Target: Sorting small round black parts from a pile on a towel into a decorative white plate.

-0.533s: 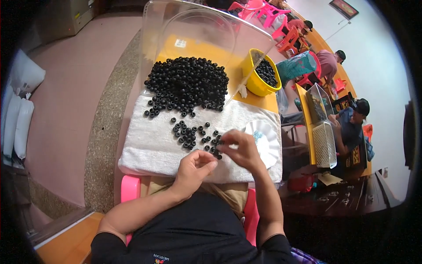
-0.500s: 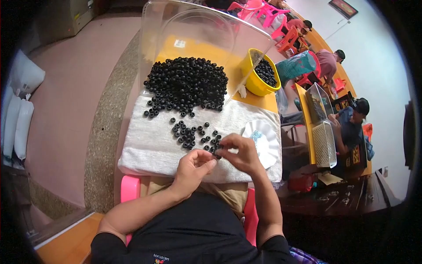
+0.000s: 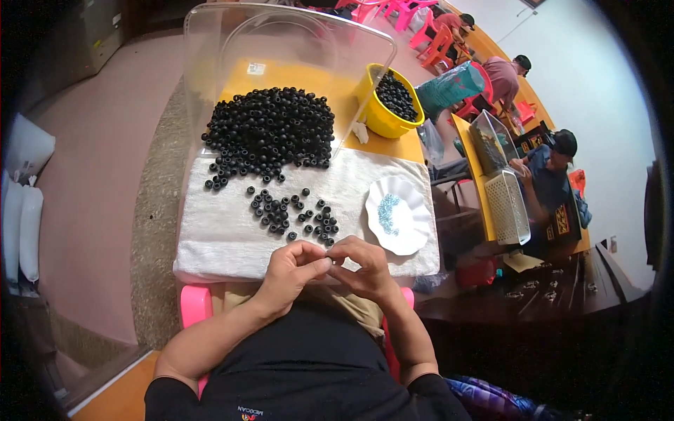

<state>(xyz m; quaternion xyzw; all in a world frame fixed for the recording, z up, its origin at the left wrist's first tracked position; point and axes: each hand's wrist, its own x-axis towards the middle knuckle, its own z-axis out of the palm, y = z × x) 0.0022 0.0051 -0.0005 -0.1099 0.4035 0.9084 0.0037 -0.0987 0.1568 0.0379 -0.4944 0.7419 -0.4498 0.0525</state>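
My left hand (image 3: 291, 274) and my right hand (image 3: 364, 268) meet at the fingertips over the near edge of a white towel (image 3: 225, 242). Thumb and forefinger of the left are pinched on a small black bead (image 3: 331, 260), mostly covered by the fingers. The right fingers are also pinched, touching the same spot; what they grip is too small to make out. Just beyond my hands lie loose black beads (image 3: 279, 210). On the right, a white fluted plate (image 3: 414, 226) holds tiny light-blue pieces (image 3: 387, 214).
A big heap of black beads (image 3: 270, 130) spills from a clear plastic bin (image 3: 309, 42) tipped on its side. Right of it stands a yellow tub (image 3: 386, 123) of dark pieces. People sit at tables on the right, one beside a white perforated basket (image 3: 507, 208). White sacks (image 3: 30, 231) stand far left.
My hands have drawn back toward my body, away from the loose beads, and the right fingertips have come in against the left. The whole view has shifted somewhat.
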